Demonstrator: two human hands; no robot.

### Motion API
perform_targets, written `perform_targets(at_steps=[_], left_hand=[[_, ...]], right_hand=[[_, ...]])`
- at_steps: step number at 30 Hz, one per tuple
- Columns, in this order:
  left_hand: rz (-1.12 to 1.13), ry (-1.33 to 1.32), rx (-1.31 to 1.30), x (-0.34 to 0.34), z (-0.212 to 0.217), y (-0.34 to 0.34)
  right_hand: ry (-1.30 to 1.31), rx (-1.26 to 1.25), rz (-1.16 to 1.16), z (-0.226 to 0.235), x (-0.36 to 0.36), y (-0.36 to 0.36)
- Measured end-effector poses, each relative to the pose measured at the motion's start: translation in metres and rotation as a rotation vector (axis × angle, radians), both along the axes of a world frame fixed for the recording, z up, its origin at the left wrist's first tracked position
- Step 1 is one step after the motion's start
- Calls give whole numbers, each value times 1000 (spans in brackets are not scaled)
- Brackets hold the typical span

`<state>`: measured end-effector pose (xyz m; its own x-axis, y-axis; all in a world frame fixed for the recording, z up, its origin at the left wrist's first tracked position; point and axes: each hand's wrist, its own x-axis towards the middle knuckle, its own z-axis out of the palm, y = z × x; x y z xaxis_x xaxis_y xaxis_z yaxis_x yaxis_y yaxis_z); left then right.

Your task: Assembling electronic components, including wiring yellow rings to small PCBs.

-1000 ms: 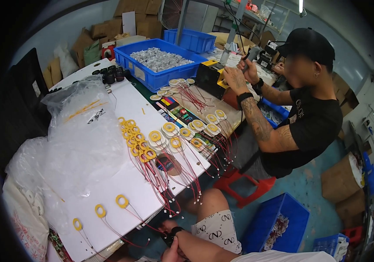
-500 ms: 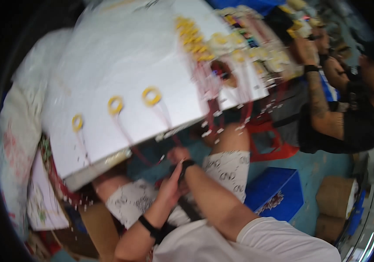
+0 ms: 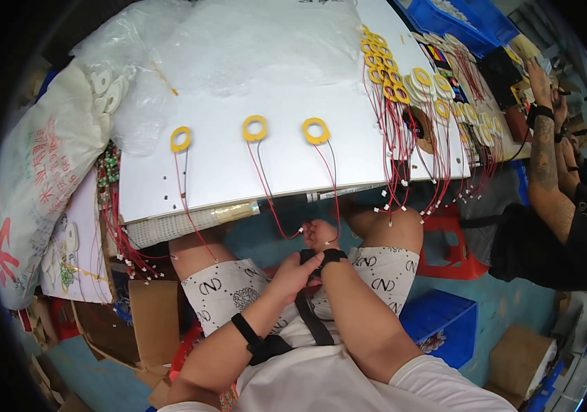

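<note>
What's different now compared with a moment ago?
Mostly the view: the head camera has turned down and left, so the white table appears higher and farther right. I see nothing clearly picked up or let go. The left hand stays at the black wristband on the right wrist, and the three yellow rings keep their row on the table.

Wired yellow rings point(image 3: 384, 69) line a white bench point(image 3: 218, 165) in an assembly workshop. A co-worker point(image 3: 544, 247) sits alongside, a blue bin point(image 3: 442, 306) and cartons point(image 3: 516, 358) on the floor point(image 3: 502, 302).
</note>
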<state>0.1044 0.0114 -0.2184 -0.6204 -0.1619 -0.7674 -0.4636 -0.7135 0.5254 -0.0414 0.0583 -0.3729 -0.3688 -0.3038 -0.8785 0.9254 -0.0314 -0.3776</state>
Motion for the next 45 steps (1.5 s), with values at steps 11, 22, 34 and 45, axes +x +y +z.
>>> perform_targets(at_steps=[11, 22, 34, 45], left_hand=[[70, 282, 311, -5, 15, -3], [30, 97, 304, 15, 4, -8], [9, -27, 266, 14, 5, -2], [-90, 60, 261, -12, 15, 21]], right_hand=[[-274, -628, -674, 27, -50, -15], [184, 1, -187, 12, 3, -19], [1325, 650, 1033, 40, 22, -3], [880, 550, 512, -44, -12, 17]])
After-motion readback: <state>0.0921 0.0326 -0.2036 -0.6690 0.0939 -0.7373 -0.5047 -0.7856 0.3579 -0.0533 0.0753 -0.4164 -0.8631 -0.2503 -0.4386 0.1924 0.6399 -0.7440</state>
